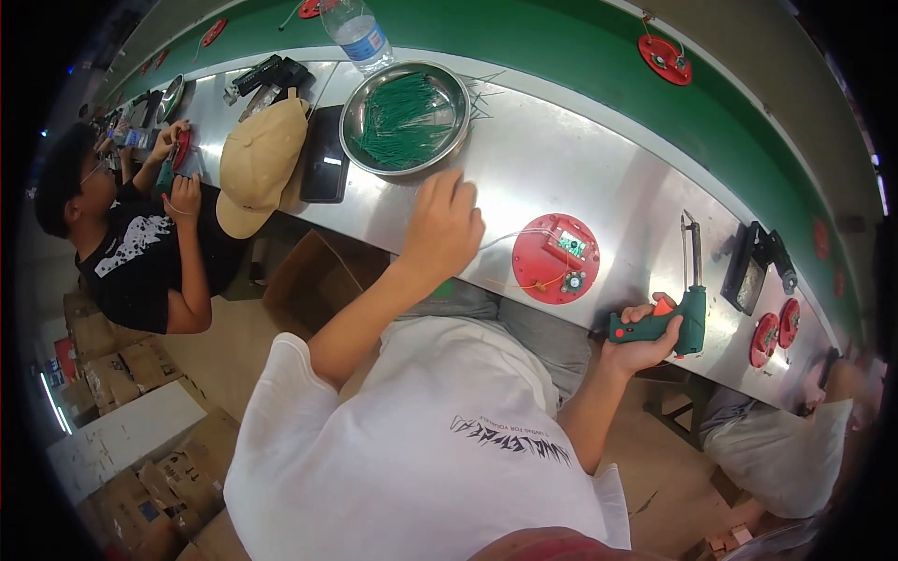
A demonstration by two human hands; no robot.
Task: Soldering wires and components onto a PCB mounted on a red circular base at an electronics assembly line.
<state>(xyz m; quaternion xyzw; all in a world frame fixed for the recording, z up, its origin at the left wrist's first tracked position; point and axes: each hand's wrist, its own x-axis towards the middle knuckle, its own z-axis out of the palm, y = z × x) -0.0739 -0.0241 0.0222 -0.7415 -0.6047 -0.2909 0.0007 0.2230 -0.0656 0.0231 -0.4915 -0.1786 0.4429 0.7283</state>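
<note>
My left hand rests on the steel bench with its fingers curled around a thin white wire that runs right toward a red round disc. That disc carries a small green circuit board and a round part. A green soldering gun with an orange trigger is gripped in my right hand at the bench's near edge, its tip pointing away from me. A steel bowl full of green wires stands beyond my left hand.
A tan cap, a black phone and a water bottle lie near the bowl. A black stand and more red discs are at right. One person works at left, another sits at right. Cardboard boxes cover the floor.
</note>
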